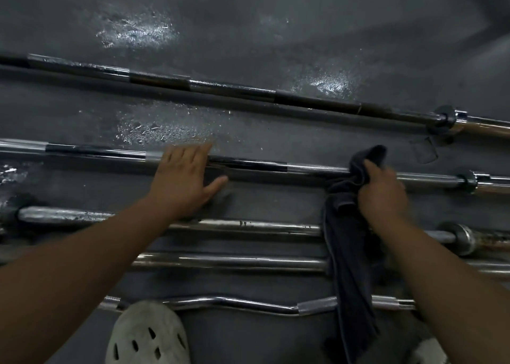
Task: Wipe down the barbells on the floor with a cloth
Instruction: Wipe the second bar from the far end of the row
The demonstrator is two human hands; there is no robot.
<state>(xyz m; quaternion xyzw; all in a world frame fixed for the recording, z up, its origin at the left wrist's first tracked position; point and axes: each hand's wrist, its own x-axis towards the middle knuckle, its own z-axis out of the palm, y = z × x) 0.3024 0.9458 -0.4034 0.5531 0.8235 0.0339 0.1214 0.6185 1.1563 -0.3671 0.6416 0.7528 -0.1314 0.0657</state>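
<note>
Several barbells lie side by side on the dark floor. My left hand (183, 177) rests flat, fingers straight, on the second barbell (248, 166), a chrome and black bar. Further right on the same bar my right hand (382, 195) grips a dark cloth (350, 253) bunched against the bar; the rest of the cloth hangs down across the nearer bars. The far barbell (220, 87) is darker. Nearer me lie two straight chrome bars (248, 227) (234, 261) and a curl bar (234, 304).
The grey floor (276, 32) shows wet, shiny patches beyond the bars. My pale perforated clog (147, 336) stands at the bottom edge by the curl bar. Collars and sleeves of the bars (466, 238) crowd the right side.
</note>
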